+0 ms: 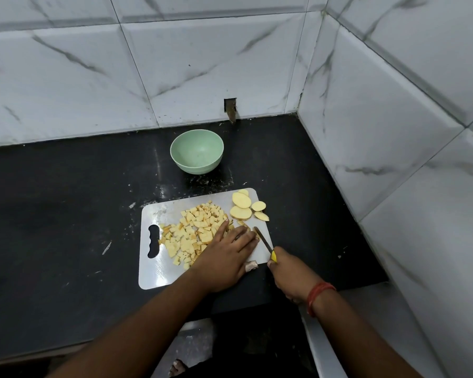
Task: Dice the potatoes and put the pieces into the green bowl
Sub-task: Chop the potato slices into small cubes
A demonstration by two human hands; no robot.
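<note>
Left hand [227, 251] flat, fingers straight, pressing potato strips [242, 223] on cutting board [153, 276]. Right hand [287, 271] grips yellow-handled knife [264, 242], blade beside left fingertips. Diced pieces [194, 233] heaped mid-board; slices [243, 205] at far corner. Green bowl [197, 151] on counter [66, 214] behind board.

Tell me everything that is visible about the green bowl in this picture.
The green bowl is round, pale mint green and matte, perhaps plastic, with faint ridges near its base. It stands upright and empty on the black counter, close to the tiled wall and beyond the cutting board. No potato pieces are in it yet. Neither hand touches it; only the counter does.
</note>
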